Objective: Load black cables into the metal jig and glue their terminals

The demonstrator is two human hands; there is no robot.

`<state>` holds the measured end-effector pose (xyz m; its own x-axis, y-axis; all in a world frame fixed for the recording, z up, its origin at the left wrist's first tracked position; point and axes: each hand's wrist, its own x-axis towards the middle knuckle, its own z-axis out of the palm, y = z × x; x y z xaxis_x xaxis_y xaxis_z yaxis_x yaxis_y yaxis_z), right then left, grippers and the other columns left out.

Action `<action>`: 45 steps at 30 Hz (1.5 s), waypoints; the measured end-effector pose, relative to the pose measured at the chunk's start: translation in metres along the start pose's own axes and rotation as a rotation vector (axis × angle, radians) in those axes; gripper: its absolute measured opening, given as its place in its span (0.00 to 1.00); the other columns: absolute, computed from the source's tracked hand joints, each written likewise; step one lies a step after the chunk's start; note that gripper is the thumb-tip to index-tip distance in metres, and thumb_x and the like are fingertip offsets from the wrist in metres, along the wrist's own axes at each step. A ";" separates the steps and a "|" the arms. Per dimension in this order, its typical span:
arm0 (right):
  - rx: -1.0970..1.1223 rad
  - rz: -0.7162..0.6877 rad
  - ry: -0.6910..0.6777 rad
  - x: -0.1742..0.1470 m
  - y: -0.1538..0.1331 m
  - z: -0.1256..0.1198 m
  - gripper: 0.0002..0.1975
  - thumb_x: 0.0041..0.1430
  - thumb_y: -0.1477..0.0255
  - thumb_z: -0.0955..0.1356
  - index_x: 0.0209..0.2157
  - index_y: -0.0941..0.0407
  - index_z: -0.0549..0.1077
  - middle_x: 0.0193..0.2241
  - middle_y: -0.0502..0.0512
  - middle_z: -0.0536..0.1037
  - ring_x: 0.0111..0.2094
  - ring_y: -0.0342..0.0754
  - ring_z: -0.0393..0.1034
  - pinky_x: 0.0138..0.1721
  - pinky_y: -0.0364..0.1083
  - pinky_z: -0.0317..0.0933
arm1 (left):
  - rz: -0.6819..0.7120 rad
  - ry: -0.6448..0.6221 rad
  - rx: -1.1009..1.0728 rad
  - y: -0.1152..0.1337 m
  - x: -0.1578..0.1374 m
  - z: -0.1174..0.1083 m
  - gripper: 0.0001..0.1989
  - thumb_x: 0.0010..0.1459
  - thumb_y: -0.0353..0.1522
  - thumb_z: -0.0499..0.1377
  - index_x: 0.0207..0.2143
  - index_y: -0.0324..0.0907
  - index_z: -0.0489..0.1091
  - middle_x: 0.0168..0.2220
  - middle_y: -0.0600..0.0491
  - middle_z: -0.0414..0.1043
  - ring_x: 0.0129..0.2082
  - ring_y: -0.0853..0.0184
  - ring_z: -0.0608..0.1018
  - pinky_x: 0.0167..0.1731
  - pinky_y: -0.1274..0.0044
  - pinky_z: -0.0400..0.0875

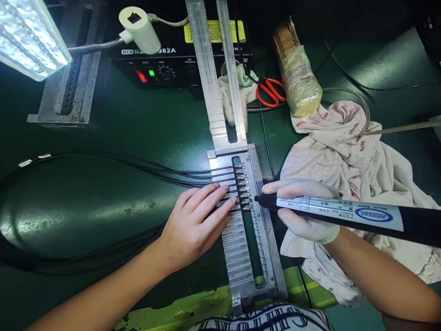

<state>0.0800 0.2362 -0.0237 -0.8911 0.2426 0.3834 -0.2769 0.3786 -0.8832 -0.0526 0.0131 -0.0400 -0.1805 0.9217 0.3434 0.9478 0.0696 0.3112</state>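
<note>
My bare left hand [196,223] lies over a slotted metal fixture [237,264], its fingers stretched out onto the black cables [175,174]. Several cables sit side by side in the grooves, their ends with small circuit boards [242,182] reaching across the slot. My right hand [305,187], in a white glove, is closed around a black glue syringe [339,214] with a white and blue label. The syringe lies nearly level, its tip pointing left at the lower cable ends. Whether the tip touches them I cannot tell.
Behind the fixture stands a second slotted metal fixture [215,101], before a black control box [158,69]. Red-handled scissors [270,92], a wrapped block [301,82] and a patterned cloth [344,161] lie right. A bright lamp [31,37] hangs upper left; another metal fixture [65,92] rests below.
</note>
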 end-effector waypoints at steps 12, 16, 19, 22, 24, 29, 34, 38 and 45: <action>0.011 0.007 0.001 -0.001 0.000 0.000 0.13 0.53 0.80 0.71 0.41 0.56 0.74 0.42 0.56 0.80 0.43 0.50 0.78 0.46 0.45 0.74 | 0.004 0.003 -0.008 0.000 -0.002 -0.001 0.18 0.61 0.26 0.62 0.53 0.35 0.70 0.54 0.40 0.72 0.54 0.51 0.73 0.48 0.62 0.70; -0.017 0.011 -0.004 -0.001 0.000 0.001 0.13 0.52 0.80 0.71 0.41 0.56 0.74 0.42 0.56 0.80 0.43 0.50 0.78 0.46 0.45 0.74 | 0.004 0.003 -0.007 0.001 -0.002 -0.001 0.18 0.61 0.26 0.62 0.54 0.35 0.69 0.54 0.40 0.72 0.54 0.51 0.73 0.48 0.62 0.70; -0.022 0.025 0.007 -0.001 0.001 0.001 0.14 0.52 0.80 0.71 0.41 0.55 0.73 0.43 0.55 0.80 0.43 0.49 0.78 0.47 0.44 0.74 | -0.002 -0.001 -0.005 0.001 -0.002 -0.001 0.18 0.61 0.26 0.62 0.54 0.36 0.69 0.54 0.40 0.72 0.54 0.52 0.73 0.48 0.62 0.70; -0.018 0.028 0.018 -0.001 0.000 0.002 0.14 0.52 0.81 0.71 0.41 0.55 0.73 0.43 0.55 0.80 0.43 0.49 0.78 0.47 0.44 0.74 | -0.004 0.001 -0.001 0.001 -0.001 0.000 0.18 0.61 0.26 0.62 0.54 0.36 0.69 0.54 0.40 0.72 0.54 0.52 0.73 0.48 0.63 0.70; -0.021 0.030 0.012 -0.001 0.000 0.002 0.13 0.53 0.81 0.71 0.41 0.56 0.73 0.43 0.56 0.80 0.44 0.49 0.78 0.48 0.44 0.74 | 0.001 0.007 -0.004 0.001 -0.001 0.000 0.18 0.61 0.26 0.62 0.54 0.35 0.69 0.54 0.40 0.72 0.54 0.52 0.73 0.48 0.63 0.69; 0.000 0.042 0.014 -0.001 0.000 0.002 0.13 0.53 0.81 0.71 0.41 0.56 0.73 0.43 0.56 0.79 0.44 0.49 0.77 0.48 0.44 0.73 | 0.005 0.011 -0.009 0.000 -0.002 -0.001 0.18 0.61 0.26 0.62 0.53 0.34 0.70 0.54 0.40 0.72 0.54 0.51 0.73 0.47 0.62 0.70; -0.020 0.024 -0.004 -0.001 0.001 0.001 0.13 0.53 0.80 0.71 0.41 0.57 0.73 0.43 0.57 0.80 0.44 0.49 0.78 0.47 0.45 0.74 | 0.002 0.009 -0.009 0.000 -0.002 -0.001 0.18 0.61 0.26 0.62 0.54 0.35 0.70 0.54 0.40 0.72 0.54 0.51 0.73 0.48 0.62 0.70; -0.025 -0.012 -0.003 -0.001 0.001 0.001 0.11 0.53 0.80 0.71 0.40 0.58 0.73 0.42 0.58 0.80 0.43 0.50 0.78 0.46 0.44 0.74 | 0.007 0.012 -0.007 0.000 -0.001 -0.001 0.17 0.61 0.26 0.62 0.53 0.35 0.70 0.53 0.40 0.73 0.53 0.52 0.74 0.47 0.63 0.70; -0.065 -0.049 -0.027 -0.002 0.003 -0.001 0.11 0.54 0.79 0.70 0.40 0.58 0.72 0.41 0.60 0.80 0.41 0.51 0.78 0.44 0.47 0.75 | 0.004 0.014 -0.013 0.000 -0.001 0.000 0.17 0.61 0.26 0.62 0.53 0.35 0.70 0.54 0.40 0.72 0.54 0.51 0.74 0.47 0.63 0.70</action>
<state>0.0813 0.2381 -0.0266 -0.8866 0.1989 0.4176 -0.2973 0.4465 -0.8439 -0.0520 0.0119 -0.0399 -0.1803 0.9165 0.3570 0.9451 0.0609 0.3210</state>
